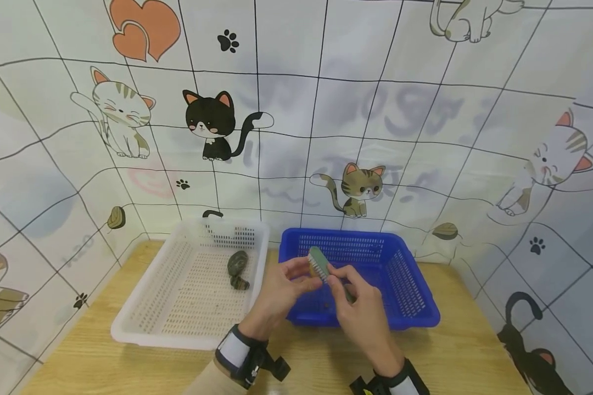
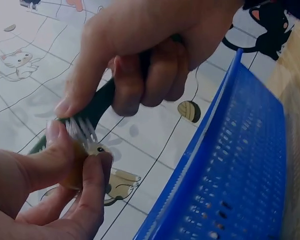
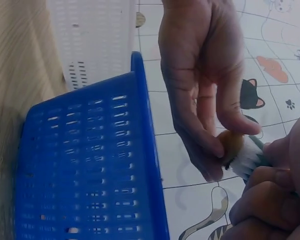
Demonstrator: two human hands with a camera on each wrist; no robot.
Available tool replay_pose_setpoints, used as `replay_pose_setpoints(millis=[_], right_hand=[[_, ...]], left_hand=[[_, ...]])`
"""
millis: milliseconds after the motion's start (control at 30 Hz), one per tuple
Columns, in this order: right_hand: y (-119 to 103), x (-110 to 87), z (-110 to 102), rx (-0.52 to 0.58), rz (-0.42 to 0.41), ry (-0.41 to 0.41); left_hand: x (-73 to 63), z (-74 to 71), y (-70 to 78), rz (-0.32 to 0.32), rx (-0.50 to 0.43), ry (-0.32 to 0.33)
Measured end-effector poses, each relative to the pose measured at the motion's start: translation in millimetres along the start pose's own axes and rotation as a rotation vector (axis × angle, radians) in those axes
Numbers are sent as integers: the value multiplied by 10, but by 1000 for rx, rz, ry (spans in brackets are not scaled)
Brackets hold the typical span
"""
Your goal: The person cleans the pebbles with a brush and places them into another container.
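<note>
My left hand (image 1: 279, 288) pinches a small, rounded, yellowish-brown object (image 3: 232, 143) between thumb and fingers; its kind I cannot tell. In my right hand (image 1: 363, 307) is a green scrubbing brush (image 1: 319, 258), gripped by its handle. Its white bristles (image 2: 81, 131) press against the brown object. Both hands are above the blue plastic basket (image 1: 422, 291), close to its left side. Much of the brown object is hidden by the left fingers in the head view.
Left of the blue basket stands a white plastic basket (image 1: 190, 299). A dark, mottled stone-like lump (image 1: 238, 263) and a smaller striped one (image 1: 239, 283) lie in it. Behind both baskets hangs a cat-patterned sheet (image 1: 286, 153). A wooden tabletop (image 1: 306, 356) lies underneath.
</note>
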State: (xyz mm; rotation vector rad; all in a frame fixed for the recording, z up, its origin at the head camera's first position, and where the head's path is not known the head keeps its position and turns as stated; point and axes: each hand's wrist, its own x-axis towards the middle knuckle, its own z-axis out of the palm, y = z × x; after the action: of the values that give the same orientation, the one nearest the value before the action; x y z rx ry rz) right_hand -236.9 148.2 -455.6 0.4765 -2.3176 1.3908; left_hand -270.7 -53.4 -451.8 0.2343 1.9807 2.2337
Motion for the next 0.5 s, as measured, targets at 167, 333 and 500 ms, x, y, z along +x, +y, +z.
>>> replay_pose_setpoints(millis=[167, 333, 500], right_hand=[[63, 31, -13, -61, 35, 45], [117, 60, -59, -119, 68, 46], [80, 41, -70, -92, 17, 57]], left_hand=[[6, 17, 2, -2, 22, -37], [15, -20, 5, 11, -36, -19], [24, -32, 7, 36, -48, 49]])
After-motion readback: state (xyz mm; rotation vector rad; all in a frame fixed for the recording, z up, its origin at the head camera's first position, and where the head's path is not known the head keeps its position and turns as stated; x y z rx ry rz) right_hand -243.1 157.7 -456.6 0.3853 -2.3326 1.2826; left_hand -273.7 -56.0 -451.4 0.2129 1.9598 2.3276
